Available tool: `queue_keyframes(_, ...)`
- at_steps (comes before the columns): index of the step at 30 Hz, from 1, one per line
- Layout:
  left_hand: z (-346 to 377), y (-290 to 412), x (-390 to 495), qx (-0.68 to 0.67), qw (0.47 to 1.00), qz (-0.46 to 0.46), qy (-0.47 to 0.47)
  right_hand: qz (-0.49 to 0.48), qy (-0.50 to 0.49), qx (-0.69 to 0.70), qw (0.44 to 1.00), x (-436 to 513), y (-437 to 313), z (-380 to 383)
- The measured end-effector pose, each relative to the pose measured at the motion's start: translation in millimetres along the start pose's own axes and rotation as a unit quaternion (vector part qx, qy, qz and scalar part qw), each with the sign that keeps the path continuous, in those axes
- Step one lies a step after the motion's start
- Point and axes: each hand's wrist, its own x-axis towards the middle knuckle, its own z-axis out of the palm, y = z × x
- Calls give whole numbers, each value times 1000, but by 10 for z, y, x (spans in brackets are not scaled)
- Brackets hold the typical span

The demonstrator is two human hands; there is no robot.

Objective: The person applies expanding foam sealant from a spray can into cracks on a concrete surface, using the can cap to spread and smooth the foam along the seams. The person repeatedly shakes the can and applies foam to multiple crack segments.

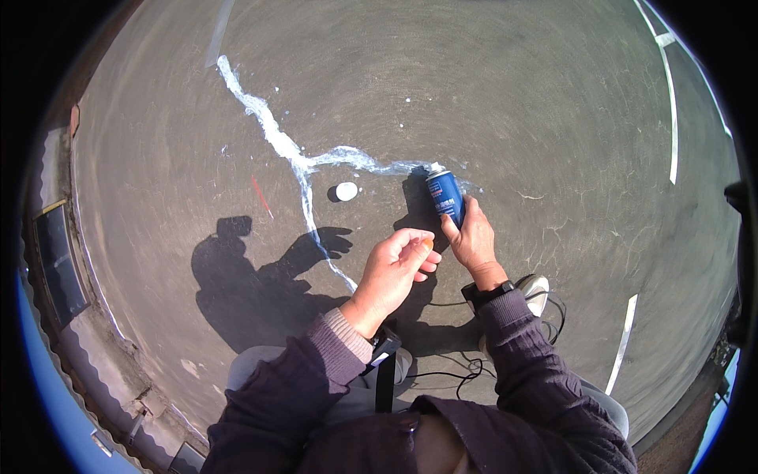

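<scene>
My right hand [475,240] is wrapped around a blue spray can [445,198] bearing writing, its white nozzle pointing away from me. Past the nozzle runs a branched streak of white coating [349,157] on the dark ground, thick on the upper left and thinner at its ends. To the left of the can, my left hand [400,260] has its fingers curled in and the thumb against the forefinger; I see nothing held in it. A round white cap [346,191] lies on the ground beside the streak, probably the can's lid.
A thin red-and-white strip [262,197] lies left of the streak. Black cables [474,370] loop around my shoes [535,293]. White line markings [622,343] cross the ground at the right. A low wall with a window [61,263] borders the left side.
</scene>
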Motion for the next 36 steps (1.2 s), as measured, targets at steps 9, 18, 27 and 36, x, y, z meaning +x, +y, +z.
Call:
queue_keyframes(9, 53, -15, -75, -23, 999, 37, -4, -13, 24, 13, 1000, -57, 89, -80)
queue_keyframes(18, 68, -28, -148, 29, 997, 60, -44, 1, 44, -65, 997, -130, 262, -184)
queue_keyframes(27, 99, -169, -178, 43, 997, 36, -50, -57, 96, -25, 993, -125, 261, -163)
queue_keyframes(36, 10, -243, -195, 87, 994, 49, -39, -80, -22, -126, 989, 31, -276, 149)
